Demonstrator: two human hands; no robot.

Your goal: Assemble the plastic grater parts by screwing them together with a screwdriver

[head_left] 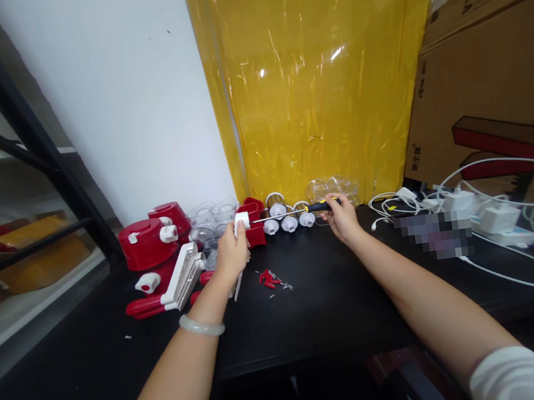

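My left hand (232,252) is closed round a white plastic part (241,219); much of that part is hidden by my fingers. In my right hand (343,217) is a screwdriver (323,205) with a black and yellow handle, held level. Its long metal shaft points left, and the tip is at the white part; whether it touches a screw there I cannot tell. Below and between my hands, small red pieces (268,280) and several screws (286,285) lie on the black table (330,303). Behind the shaft stand several drum-shaped parts with white ends (289,222).
At the left are red housings (143,244) and white arms with red handles (181,278). Clear plastic cups (210,215) and a red part (255,233) stand at the back. White cables and chargers (498,219) lie at the right, near a large cardboard box (483,86).
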